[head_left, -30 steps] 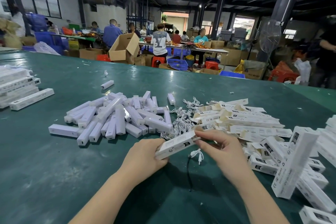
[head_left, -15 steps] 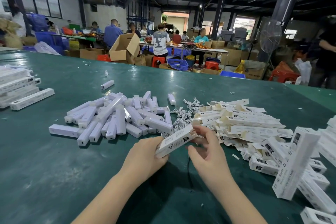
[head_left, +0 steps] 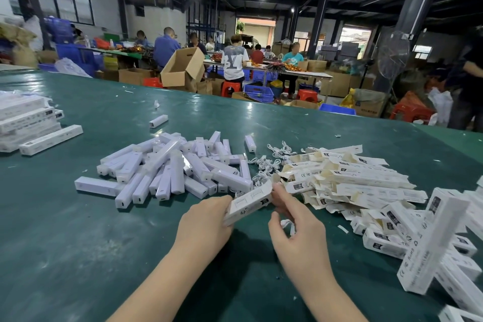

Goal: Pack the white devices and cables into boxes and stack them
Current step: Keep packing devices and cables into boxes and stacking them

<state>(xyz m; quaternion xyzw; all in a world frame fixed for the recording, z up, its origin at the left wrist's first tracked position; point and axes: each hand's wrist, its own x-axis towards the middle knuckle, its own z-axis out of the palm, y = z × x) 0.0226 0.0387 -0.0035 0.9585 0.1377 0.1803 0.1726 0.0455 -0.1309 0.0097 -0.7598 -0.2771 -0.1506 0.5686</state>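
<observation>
The left hand grips the near end of a white box, held tilted above the green table. The right hand touches the box's far end with its forefinger, and a white cable lies partly hidden under its curled fingers. Bare table lies near and left of the hands. Farther off lie a heap of white devices, too overlapped to count, tangled cables and flat unfolded boxes. Packed boxes crowd the right edge, cut off; stacked boxes sit far left.
</observation>
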